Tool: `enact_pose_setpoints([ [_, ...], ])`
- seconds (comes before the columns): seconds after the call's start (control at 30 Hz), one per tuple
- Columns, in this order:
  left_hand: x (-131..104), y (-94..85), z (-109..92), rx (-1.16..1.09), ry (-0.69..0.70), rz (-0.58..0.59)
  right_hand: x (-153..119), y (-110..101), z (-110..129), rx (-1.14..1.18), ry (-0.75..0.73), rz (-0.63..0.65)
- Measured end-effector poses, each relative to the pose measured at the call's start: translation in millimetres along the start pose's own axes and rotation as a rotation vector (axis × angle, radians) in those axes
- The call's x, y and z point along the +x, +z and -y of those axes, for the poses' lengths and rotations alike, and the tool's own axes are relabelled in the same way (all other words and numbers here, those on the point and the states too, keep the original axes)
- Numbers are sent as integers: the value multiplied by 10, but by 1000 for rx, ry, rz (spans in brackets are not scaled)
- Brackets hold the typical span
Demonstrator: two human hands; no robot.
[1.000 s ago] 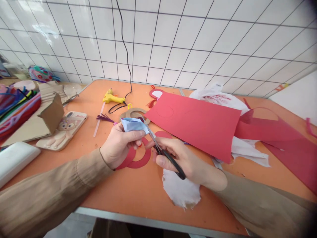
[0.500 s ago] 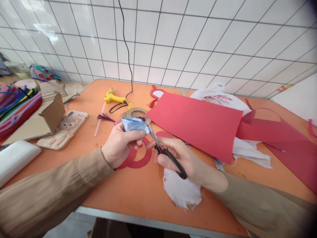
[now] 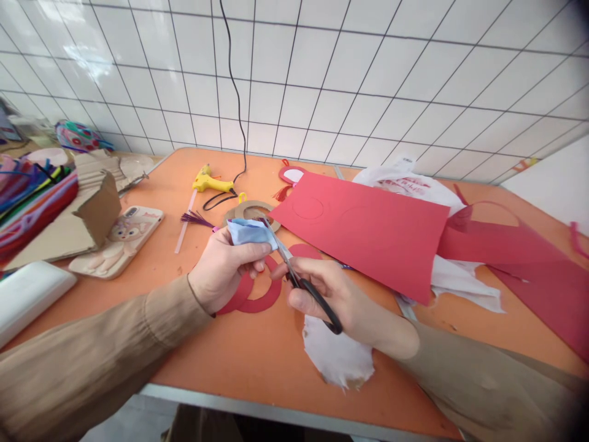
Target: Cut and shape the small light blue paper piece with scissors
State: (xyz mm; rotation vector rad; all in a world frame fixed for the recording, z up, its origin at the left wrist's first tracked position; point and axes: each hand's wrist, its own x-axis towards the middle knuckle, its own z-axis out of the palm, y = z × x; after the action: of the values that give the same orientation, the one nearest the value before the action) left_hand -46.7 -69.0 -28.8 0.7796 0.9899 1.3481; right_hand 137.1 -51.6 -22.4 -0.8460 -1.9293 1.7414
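My left hand (image 3: 230, 264) pinches a folded piece of light blue fabric (image 3: 251, 232) between thumb and fingers, above the table. Wrapped round the black handles of a pair of scissors (image 3: 317, 302) is my right hand (image 3: 338, 294). The blades point away and to the left, at the right edge of the fabric. Red paper rings (image 3: 264, 301) lie under my hands, partly covered by them. Behind the fabric is a brown cardboard ring (image 3: 253, 207), and a purple tassel (image 3: 196, 219) lies to its left. A ragged white cloth piece (image 3: 338, 353) lies below my right hand.
A large red sheet (image 3: 368, 230) with a drawn circle lies right of my hands, over white plastic bags (image 3: 409, 181). A yellow glue gun (image 3: 211, 181) with a black cord sits at the back. At left are a phone (image 3: 122, 239), cardboard (image 3: 69, 227) and a white case (image 3: 34, 301).
The scissor handles have moved closer together, and the blades have closed up beside the fabric's edge. My left hand and the fabric are almost unmoved.
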Motion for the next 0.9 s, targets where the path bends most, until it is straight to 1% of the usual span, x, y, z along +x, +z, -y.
enact_pose_setpoints([
  [0.13, 5, -12, 3, 4, 15, 5, -8, -7, 13, -15, -12, -21],
  [0.27, 16, -10, 0, 0, 25, 7, -13, -17, 7, -18, 15, -30],
  [0.5, 15, -8, 2, 17, 29, -4, -8, -28, -11, -20, 42, -26],
  [0.9, 33, -17, -16, 13, 24, 14, -18, -32, 2, -14, 35, -14],
])
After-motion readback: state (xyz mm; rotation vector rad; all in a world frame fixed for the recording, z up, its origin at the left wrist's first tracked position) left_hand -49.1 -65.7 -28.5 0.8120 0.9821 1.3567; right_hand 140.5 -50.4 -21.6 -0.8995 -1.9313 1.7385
